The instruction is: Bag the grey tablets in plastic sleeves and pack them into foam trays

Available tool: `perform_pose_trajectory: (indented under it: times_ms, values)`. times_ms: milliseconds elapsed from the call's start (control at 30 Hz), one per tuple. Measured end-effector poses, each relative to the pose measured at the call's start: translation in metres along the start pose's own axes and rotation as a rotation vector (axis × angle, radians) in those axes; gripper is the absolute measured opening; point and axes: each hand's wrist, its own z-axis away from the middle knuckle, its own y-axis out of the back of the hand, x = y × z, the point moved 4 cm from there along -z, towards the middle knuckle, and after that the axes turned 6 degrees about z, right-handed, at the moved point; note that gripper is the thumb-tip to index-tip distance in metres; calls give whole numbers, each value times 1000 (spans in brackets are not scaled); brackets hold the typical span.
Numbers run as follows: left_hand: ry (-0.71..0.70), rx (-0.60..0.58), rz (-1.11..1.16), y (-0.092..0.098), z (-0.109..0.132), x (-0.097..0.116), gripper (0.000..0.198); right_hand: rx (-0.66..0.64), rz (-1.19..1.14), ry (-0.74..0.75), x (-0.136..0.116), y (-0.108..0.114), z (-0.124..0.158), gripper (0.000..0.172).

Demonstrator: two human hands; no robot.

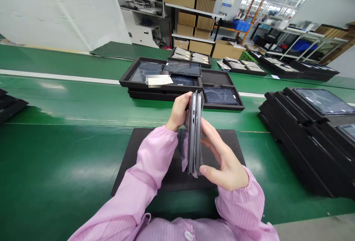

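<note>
Two slim grey tablets, pressed face to face, stand on edge between my hands above a black mat. Clear plastic film hangs loosely about them, and small ports show along the upturned edge of one. My left hand grips the far left end, its fingers partly hidden behind the tablets. On the right side, my right hand presses its fingers and thumb against the outer tablet near its middle and near end.
Beyond the mat are black foam trays of tablets with a paper slip on top. More black trays are stacked at right on the green bench. Shelves with cardboard boxes stand behind.
</note>
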Motion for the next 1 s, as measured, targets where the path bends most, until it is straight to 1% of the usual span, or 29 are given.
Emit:
perform_pose_trajectory:
  times_ms: [100, 200, 267, 400, 500, 633, 800, 1000]
  values:
    - [1, -3, -3, 0, 0, 0, 69, 5, -22, 4, 1, 0, 0, 93]
    - [-5, -5, -11, 0, 1, 0, 69, 31, 5, -2, -1, -1, 2, 91]
    - [-17, -12, -28, -1, 2, 2, 69, 85, 40, -14, -3, -2, 2, 89]
    - [-36, -57, -87, -7, 7, 10, 68, 239, 91, -10, -11, -4, 1, 84]
    - [-68, -92, -98, -12, 11, 16, 68, 309, 126, -3, -16, -5, 0, 80]
    - [-111, -126, -94, -15, 17, 21, 65, 333, 158, -4, -18, -6, 0, 75]
    - [-117, -145, -112, -16, 23, 24, 64, 354, 147, -15, -20, -6, 0, 71]
    - [-164, -180, -98, -16, 28, 29, 62, 378, 167, -64, -20, -8, 0, 59]
